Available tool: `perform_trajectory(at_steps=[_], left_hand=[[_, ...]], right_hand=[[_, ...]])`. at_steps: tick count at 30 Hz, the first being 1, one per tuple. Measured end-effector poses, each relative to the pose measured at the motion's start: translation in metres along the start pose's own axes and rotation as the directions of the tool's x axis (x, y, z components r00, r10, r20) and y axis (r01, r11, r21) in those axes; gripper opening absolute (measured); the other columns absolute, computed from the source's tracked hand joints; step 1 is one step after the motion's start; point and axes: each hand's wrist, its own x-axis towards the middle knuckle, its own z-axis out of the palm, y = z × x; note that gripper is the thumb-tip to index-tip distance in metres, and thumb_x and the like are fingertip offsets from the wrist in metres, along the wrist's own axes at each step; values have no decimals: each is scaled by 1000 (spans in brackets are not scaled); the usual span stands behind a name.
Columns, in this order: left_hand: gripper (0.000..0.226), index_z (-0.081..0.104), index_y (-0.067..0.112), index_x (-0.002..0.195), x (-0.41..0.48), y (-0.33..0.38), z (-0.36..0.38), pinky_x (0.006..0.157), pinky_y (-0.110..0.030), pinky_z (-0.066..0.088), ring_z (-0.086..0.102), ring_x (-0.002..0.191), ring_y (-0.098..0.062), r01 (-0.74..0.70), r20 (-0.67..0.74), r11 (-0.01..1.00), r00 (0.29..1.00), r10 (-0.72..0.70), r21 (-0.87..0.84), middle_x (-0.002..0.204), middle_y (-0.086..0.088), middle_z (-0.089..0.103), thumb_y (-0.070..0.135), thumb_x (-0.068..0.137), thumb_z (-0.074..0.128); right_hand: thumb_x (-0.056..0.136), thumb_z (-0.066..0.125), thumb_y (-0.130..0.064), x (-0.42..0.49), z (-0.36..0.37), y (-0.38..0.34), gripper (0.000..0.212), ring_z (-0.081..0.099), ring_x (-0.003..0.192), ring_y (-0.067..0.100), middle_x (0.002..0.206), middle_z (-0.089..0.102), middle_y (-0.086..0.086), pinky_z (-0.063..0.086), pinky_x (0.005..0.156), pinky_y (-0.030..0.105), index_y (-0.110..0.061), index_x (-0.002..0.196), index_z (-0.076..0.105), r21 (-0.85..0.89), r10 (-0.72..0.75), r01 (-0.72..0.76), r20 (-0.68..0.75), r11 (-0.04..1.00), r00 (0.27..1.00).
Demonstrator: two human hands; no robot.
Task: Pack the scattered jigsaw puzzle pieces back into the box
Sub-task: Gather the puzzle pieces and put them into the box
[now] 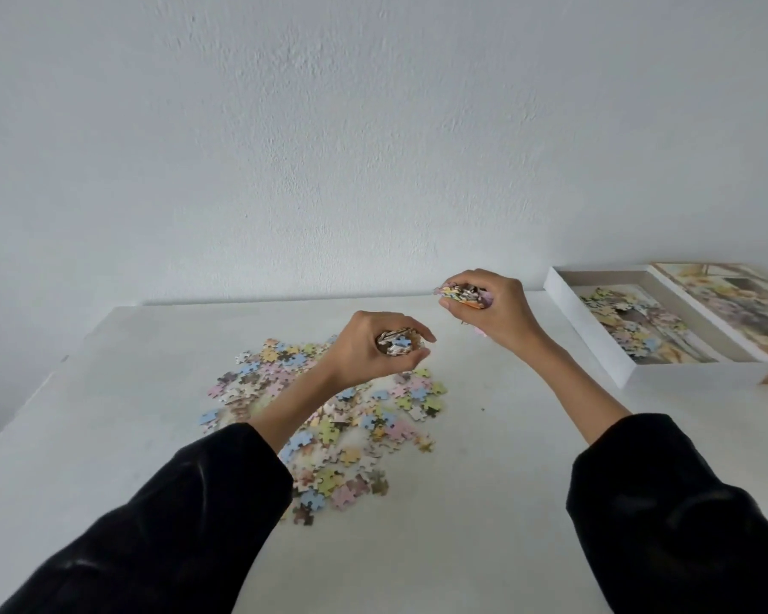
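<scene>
Over the middle of a white table (484, 502), a person grips jigsaw pieces in both hands. The left hand (373, 352), fingers curled round the left fistful (397, 343), hangs just above the scattered pieces (329, 418), which spread from the table's centre toward its near edge. The right hand (497, 312), clenched on the right fistful (462, 294), sits higher and further right, between the heap and the box (581, 334).

The box lies open near the table's far right corner, well apart from the heap and to the right of both hands. Its long axis runs from the far edge back toward the near right. The right hand is plainly the nearer and looks likely to empty first, with a short carry rightward over the box's white left wall. A layer of pieces already lies inside.

Just beyond the box, the printed lid (737, 299) is cut off by the frame's right edge. How many pieces each fist holds cannot be made out, and the forearms and black sleeves (174, 525) hide part of the heap. Most pieces appear unpacked.
</scene>
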Motion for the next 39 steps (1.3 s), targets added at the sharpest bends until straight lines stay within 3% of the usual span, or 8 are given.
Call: perform_trajectory(at_steps=[8, 14, 18, 21, 28, 31, 36, 39], left_hand=[[13, 71, 15, 91, 60, 28, 78, 64, -15, 46, 62, 65, -3, 13, -9, 1000, 1000, -13, -13, 76, 12, 67, 16, 77, 72], [13, 71, 15, 90, 106, 46, 138, 61, -17, 47, 61, 61, -4, 12, 11, 1000, 1000, -12, -25, 74, 5, 68, 16, 77, 72], [14, 71, 14, 91, 140, 54, 171, 61, -14, 46, 60, 62, 2, 1, 48, 1000, 999, 1, -29, 75, 10, 66, 17, 77, 72], [15, 72, 13, 92, 164, 59, 195, 62, -12, 46, 60, 66, 6, -16, 79, 1000, 997, 18, -26, 79, 13, 66, 17, 78, 72], [16, 71, 17, 92, 207, 52, 251, 68, -36, 54, 68, 80, -14, -6, 127, 999, 992, 11, -41, 88, 0, 73, 25, 79, 71], [12, 70, 16, 89, 218, 51, 274, 67, -31, 51, 65, 72, -14, 5, 128, 999, 992, 0, -38, 81, 1, 71, 23, 79, 71], [17, 62, 30, 93, 229, 34, 307, 64, -42, 49, 61, 65, -29, 31, 192, 999, 981, -36, 28, 74, -10, 68, 40, 80, 64], [17, 66, 24, 93, 232, 30, 314, 70, -39, 50, 63, 72, -22, -9, 289, 994, 957, -23, 108, 83, -6, 70, 37, 83, 63]], right_hand=[[78, 71, -13, 5, -106, 51, 14, 62, 74, 9, 86, 68, 2, 51, 57, 23, -18, 91, 70, -75, -36, 39, 33, 996, 999], [77, 72, -14, 4, -178, 93, 15, 65, 79, 15, 92, 70, 8, 55, 63, 33, -19, 92, 69, -134, -23, 26, 19, 991, 1000], [78, 71, -13, 0, -215, 114, 16, 60, 76, 5, 91, 69, 7, 48, 60, 18, -17, 93, 69, -167, -27, 27, 4, 986, 1000], [78, 71, -13, -2, -236, 132, 18, 62, 80, 11, 88, 67, -1, 50, 68, 30, -12, 96, 70, -168, -9, 7, -12, 986, 1000], [77, 72, -24, -8, -264, 183, 17, 65, 82, 14, 88, 69, 0, 54, 69, 39, -21, 93, 69, -176, 50, -53, -23, 983, 998], [77, 71, -28, -9, -267, 202, 17, 65, 82, 10, 88, 69, -3, 53, 70, 33, -22, 93, 69, -186, 107, -106, -3, 977, 994], [79, 70, -24, -13, -266, 224, 18, 58, 80, -1, 90, 65, -8, 42, 69, 9, -20, 96, 68, -229, 186, -170, 49, 958, 981], [79, 69, -30, -15, -266, 238, 24, 60, 91, 11, 100, 66, -3, 46, 75, 17, -20, 102, 68, -315, 218, -184, 78, 931, 973]])
